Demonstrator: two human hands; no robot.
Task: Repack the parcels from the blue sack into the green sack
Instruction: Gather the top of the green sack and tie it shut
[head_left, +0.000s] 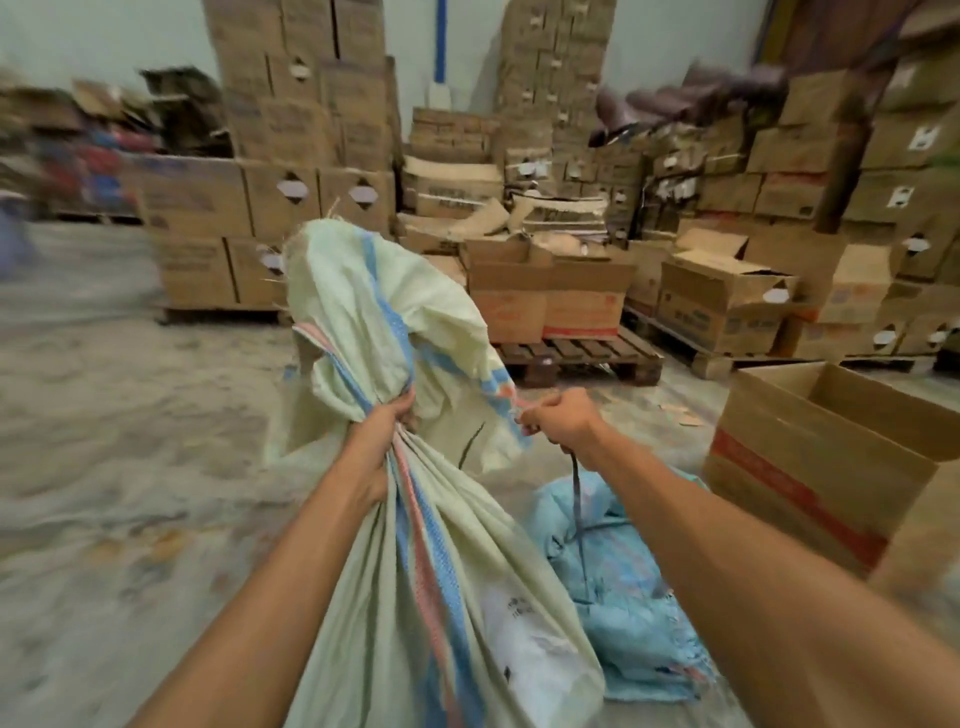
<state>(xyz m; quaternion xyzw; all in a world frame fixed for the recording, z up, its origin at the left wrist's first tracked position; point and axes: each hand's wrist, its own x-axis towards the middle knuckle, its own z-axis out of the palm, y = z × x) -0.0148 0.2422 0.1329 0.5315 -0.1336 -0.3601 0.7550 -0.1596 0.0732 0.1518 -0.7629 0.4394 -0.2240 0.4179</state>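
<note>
**Closing the green sack's neck**

The left hand (387, 423) clamps the gathered neck of the green sack (441, 571); the right hand (558, 421) is fisted on a dark cord (576, 499). The blue sack (628, 587) lies crumpled on the floor beside it. Best to keep the neck bunched tight while cinching.

A warehouse or storeroom. Tall stacks of brown cardboard cartons (306, 104) rise against a pale wall (104, 36), many with printed labels and cut-out hand holes. Lower cartons sit on wooden pallets (587, 353) laid on a bare, dusty concrete floor (104, 415). Some boxes are crushed or torn open. An open carton with red tape (810, 467) stands on the floor at right. The picture is blurred at left.
</note>
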